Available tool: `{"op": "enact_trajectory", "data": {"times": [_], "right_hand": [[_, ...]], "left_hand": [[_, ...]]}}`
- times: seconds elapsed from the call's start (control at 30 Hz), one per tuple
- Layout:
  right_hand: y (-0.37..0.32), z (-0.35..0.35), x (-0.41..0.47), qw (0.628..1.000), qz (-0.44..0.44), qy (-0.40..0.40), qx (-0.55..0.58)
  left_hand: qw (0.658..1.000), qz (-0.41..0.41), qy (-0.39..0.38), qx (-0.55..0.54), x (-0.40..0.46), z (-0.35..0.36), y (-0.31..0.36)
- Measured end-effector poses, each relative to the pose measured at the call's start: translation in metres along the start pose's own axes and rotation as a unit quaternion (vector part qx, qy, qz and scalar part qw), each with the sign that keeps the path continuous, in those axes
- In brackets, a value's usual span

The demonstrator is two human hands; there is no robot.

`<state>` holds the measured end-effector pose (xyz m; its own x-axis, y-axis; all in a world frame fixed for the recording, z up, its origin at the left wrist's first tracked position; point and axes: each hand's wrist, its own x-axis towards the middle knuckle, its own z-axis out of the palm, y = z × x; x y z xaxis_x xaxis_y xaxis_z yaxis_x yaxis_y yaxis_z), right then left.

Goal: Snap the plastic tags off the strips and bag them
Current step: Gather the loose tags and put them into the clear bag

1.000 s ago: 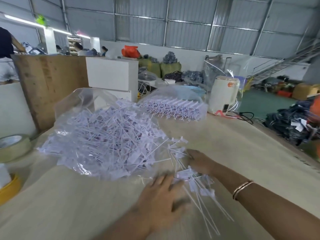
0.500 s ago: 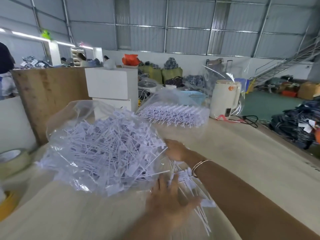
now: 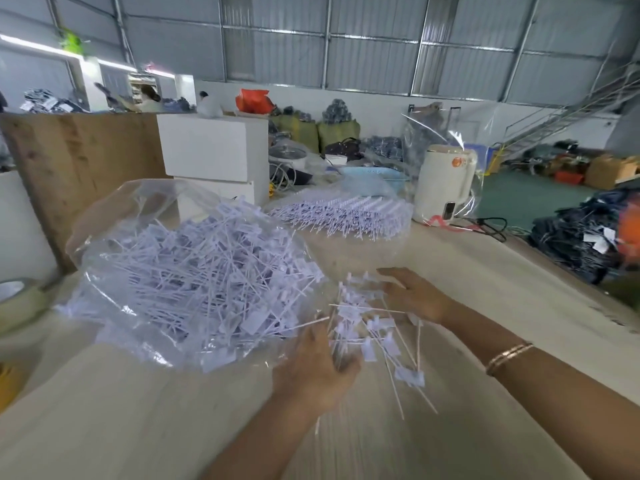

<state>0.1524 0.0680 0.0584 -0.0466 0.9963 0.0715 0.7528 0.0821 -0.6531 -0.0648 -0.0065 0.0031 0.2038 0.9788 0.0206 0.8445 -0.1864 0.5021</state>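
The person is working at a cloth-covered bench (image 3: 485, 393) with both hands around a loose bundle of white plastic tags (image 3: 367, 327), which is lying just beside the mouth of a clear plastic bag (image 3: 194, 282). The bag is resting on the bench to the left of the hands and is holding a large heap of the same tags.

The left hand (image 3: 317, 367) is sitting at the near side of the bundle; its fingers are curling around several tag stems. The right hand (image 3: 412, 299) is lying at the far side of the bundle, fingers extended and slightly spread, touching the tags without closing on them. A bangle (image 3: 509, 356) is showing on the right wrist.

Further back on the bench, a second clear bag of tag strips (image 3: 346, 220) is lying well apart from the hands, with the strips in ordered rows. A white kettle (image 3: 443, 188) is standing behind it. A tape roll (image 3: 17, 299) is sitting at the left edge.
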Motion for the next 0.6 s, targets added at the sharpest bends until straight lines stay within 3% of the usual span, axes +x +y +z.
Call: {"op": "enact_trajectory", "data": {"times": [0.1,0.3,0.53,0.6], "right_hand": [[0.017,0.013,-0.020,0.991,0.131,-0.028,0.005],[-0.011,0.069,-0.031,0.992,0.077,-0.025,0.092],[-0.017,0.043,0.026,0.985,0.141,0.024,0.094],[-0.024,0.043,0.037,0.991,0.133,-0.018,0.028]], "left_hand": [[1.000,-0.002,-0.021,0.000,0.002,0.005,0.006],[0.992,0.098,0.024,-0.076,0.002,0.007,0.022],[0.999,0.006,-0.023,-0.033,-0.017,-0.002,0.005],[0.999,-0.012,-0.037,-0.032,-0.019,0.000,0.011]]}}
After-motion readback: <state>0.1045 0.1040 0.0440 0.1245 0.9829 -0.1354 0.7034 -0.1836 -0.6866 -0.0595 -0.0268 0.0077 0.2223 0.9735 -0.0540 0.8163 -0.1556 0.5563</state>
